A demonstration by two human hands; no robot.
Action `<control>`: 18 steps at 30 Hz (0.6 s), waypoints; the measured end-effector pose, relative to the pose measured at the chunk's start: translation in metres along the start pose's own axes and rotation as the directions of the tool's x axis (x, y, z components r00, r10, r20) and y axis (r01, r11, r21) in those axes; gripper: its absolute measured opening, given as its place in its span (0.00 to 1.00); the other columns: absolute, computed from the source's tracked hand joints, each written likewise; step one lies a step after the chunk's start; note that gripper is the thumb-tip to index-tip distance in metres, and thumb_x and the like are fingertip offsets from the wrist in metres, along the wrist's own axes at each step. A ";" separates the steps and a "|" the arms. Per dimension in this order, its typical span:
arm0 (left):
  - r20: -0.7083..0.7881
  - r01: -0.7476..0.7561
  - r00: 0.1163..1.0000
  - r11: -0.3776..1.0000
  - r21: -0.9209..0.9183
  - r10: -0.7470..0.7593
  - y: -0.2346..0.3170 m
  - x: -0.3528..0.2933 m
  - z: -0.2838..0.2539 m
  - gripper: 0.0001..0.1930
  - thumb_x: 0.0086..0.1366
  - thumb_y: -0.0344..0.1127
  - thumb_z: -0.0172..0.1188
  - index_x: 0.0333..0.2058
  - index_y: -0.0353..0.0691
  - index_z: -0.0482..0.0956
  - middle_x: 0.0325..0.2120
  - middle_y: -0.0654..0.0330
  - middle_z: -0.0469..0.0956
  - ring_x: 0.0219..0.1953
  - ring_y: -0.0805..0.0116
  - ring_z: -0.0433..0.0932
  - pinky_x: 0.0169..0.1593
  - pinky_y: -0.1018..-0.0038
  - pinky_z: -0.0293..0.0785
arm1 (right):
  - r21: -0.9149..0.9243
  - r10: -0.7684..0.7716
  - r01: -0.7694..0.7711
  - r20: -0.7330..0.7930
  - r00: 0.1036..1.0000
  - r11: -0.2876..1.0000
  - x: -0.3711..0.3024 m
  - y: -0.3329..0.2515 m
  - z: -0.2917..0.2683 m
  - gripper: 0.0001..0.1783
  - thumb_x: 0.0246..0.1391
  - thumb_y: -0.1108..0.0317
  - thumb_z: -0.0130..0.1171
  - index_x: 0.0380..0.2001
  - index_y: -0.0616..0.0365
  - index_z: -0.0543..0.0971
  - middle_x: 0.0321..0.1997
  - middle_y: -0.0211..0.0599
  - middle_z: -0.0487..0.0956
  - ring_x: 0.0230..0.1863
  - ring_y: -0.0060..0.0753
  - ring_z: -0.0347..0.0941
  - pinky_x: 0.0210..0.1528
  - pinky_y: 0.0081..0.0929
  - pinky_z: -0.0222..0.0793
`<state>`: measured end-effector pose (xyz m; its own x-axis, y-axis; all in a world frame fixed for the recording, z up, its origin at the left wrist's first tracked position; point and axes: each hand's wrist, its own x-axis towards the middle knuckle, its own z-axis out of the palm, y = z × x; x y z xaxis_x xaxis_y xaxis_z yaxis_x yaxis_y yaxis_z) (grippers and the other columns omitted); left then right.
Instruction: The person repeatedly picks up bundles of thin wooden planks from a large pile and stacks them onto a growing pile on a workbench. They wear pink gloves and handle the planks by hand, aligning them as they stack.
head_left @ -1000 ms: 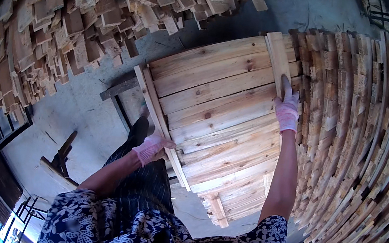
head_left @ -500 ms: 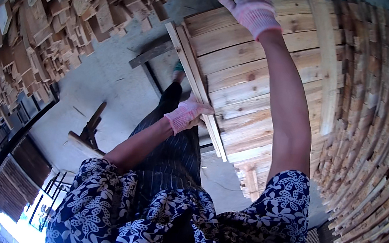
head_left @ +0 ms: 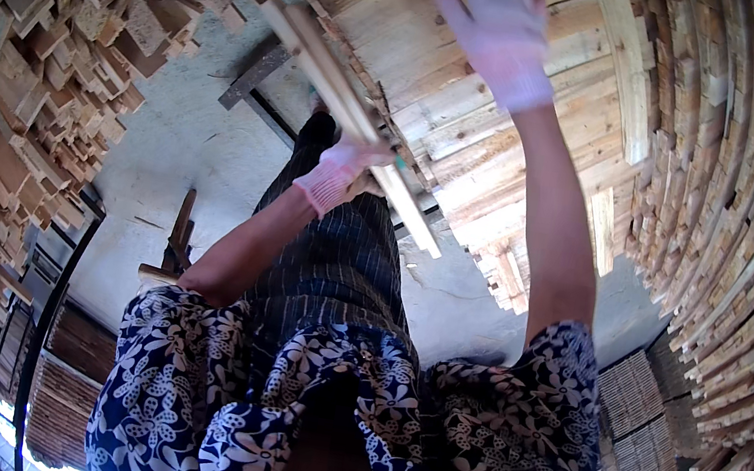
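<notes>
My left hand (head_left: 343, 172), in a pale pink knit glove, is closed round the middle of some long, narrow wooden strips (head_left: 410, 216). The strips slant beside the left edge of a layer of flat wooden boards (head_left: 412, 65). How many strips are in the grip is hard to make out, as they are smeared by motion. Over the far part of the boards is my right hand (head_left: 499, 39), gloved alike and blurred. Its fingers are spread and nothing shows in them. A separate pale batten (head_left: 624, 68) lies across the boards' right side.
A tall pile of short wood offcuts (head_left: 56, 100) rises on the left, its ends jutting out. Long stacked strips (head_left: 707, 178) form a wall on the right. A dark metal frame (head_left: 249, 80) stands beyond my legs, and a wooden-and-dark object (head_left: 179, 235) is on the floor at left.
The strips in my left hand have shifted up and left, away from the boards' edge. My right hand has drawn slightly nearer with fingers spread. The whole view has also tilted.
</notes>
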<state>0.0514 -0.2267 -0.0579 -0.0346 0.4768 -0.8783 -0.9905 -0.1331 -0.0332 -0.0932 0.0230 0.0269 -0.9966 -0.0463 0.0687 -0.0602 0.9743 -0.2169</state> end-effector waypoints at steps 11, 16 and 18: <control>-0.043 -0.030 0.999 0.990 -0.135 0.024 -0.111 0.039 0.042 0.30 0.61 0.25 0.65 0.60 0.31 0.63 0.59 0.41 0.69 0.58 0.33 0.73 0.52 0.14 0.63 | -0.116 0.852 -0.845 0.104 0.513 0.523 -0.301 0.101 0.014 0.37 0.64 0.48 0.56 0.72 0.44 0.60 0.74 0.56 0.55 0.72 0.67 0.51 0.69 0.55 0.60; -0.045 -0.031 0.999 0.992 -0.118 0.026 -0.102 -0.008 0.042 0.24 0.62 0.28 0.62 0.57 0.33 0.70 0.51 0.46 0.77 0.59 0.39 0.74 0.58 0.22 0.66 | 0.100 0.598 -0.609 0.116 0.793 0.787 -0.300 0.051 -0.028 0.40 0.63 0.49 0.61 0.73 0.53 0.61 0.74 0.62 0.57 0.71 0.68 0.58 0.71 0.51 0.58; 0.162 -0.019 0.986 0.989 -0.148 0.043 -0.098 -0.031 0.039 0.26 0.61 0.32 0.65 0.57 0.33 0.70 0.51 0.47 0.76 0.58 0.42 0.75 0.58 0.31 0.72 | 0.444 0.183 -0.359 0.390 0.902 0.821 -0.310 0.005 -0.050 0.42 0.61 0.50 0.63 0.74 0.45 0.60 0.71 0.56 0.62 0.69 0.64 0.62 0.70 0.51 0.61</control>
<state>0.1439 -0.1942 -0.0087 -0.0985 0.6047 -0.7903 -0.9592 -0.2691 -0.0864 0.2180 0.0531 0.0530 -0.9325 0.0506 -0.3577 0.2827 0.7186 -0.6354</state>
